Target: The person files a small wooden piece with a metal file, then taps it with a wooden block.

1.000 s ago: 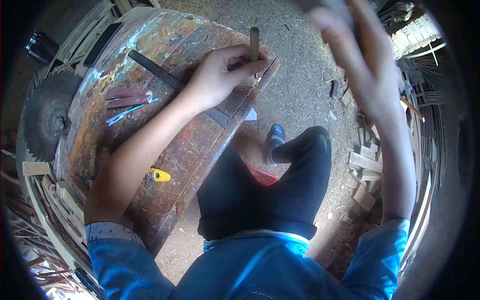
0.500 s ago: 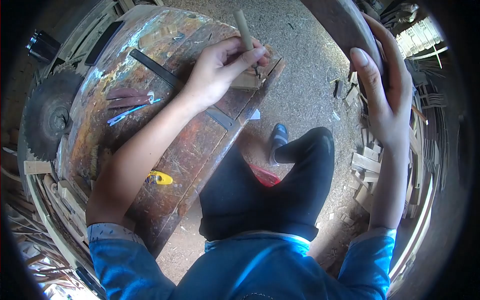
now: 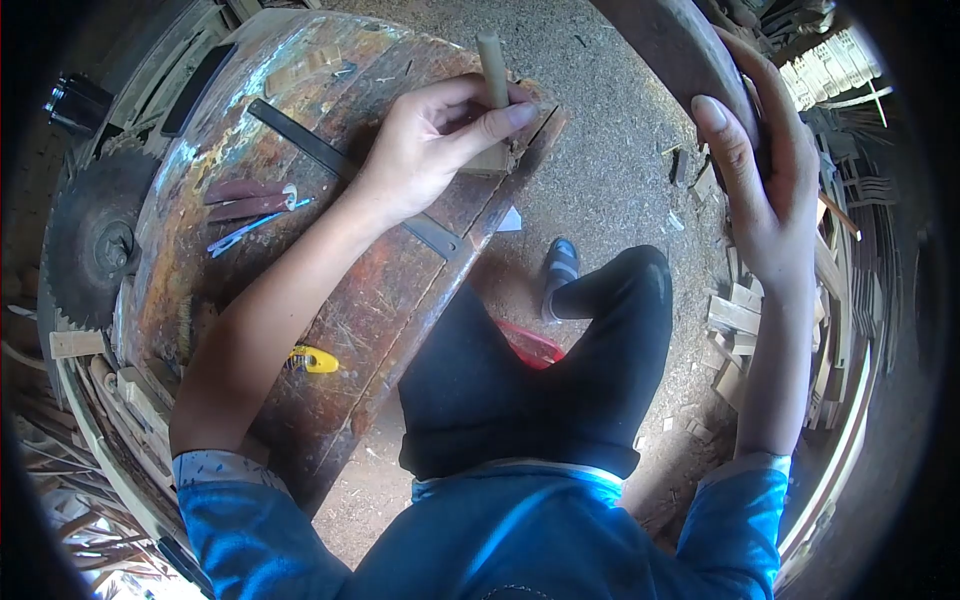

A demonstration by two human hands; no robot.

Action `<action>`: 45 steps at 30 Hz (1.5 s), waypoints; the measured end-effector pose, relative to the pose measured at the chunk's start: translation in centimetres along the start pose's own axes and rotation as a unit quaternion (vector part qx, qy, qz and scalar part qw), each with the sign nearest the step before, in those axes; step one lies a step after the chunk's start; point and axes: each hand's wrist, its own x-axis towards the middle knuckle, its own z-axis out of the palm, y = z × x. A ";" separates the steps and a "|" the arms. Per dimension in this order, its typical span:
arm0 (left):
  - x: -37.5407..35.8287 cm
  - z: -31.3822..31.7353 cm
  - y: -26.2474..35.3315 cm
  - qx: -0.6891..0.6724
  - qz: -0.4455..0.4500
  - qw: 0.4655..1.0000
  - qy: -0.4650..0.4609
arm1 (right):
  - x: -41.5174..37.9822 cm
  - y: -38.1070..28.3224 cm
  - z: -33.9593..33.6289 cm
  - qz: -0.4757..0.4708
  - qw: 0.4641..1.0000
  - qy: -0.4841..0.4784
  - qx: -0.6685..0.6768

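My left hand (image 3: 430, 140) is closed around a pale wooden-handled tool (image 3: 491, 68), held upright over a small wood block (image 3: 487, 160) at the edge of the workbench (image 3: 350, 340). The tool's tip is hidden behind my fingers. A dark metal bar (image 3: 310, 140) passes beneath my left wrist. At the upper right, my right hand (image 3: 770, 170) grips a large dark curved piece of wood (image 3: 680, 50), thumb on the near side and fingers round the far side.
On the bench lie a yellow tool (image 3: 314, 360), blue pens (image 3: 240, 235) and dark red pieces (image 3: 245, 195). A toothed saw blade (image 3: 105, 240) is at the left. Wood offcuts (image 3: 735, 315) lie at the right. A red object (image 3: 530, 345) is between my legs.
The tool in my left hand has turned more upright, and its tip no longer shows. The dark curved wood and my right hand have shifted slightly left in view.
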 end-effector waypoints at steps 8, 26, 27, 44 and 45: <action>-0.1 0.3 -0.2 -0.028 0.009 1.000 -0.002 | 0.1 -0.3 0.7 0.004 1.000 -0.005 0.024; 0.0 0.6 0.1 0.036 0.020 0.998 -0.044 | 3.6 0.5 -2.6 0.038 0.938 0.116 0.323; 0.0 0.6 0.1 0.035 0.022 0.998 -0.043 | 3.2 -1.0 -2.5 0.088 0.991 -0.019 0.098; -0.2 0.5 0.0 0.091 -0.021 0.995 -0.045 | 0.9 -0.8 -0.1 0.104 0.991 -0.069 0.046; 0.0 0.5 0.1 0.096 -0.037 0.993 -0.050 | 1.6 -3.0 0.3 0.074 0.991 -0.108 0.035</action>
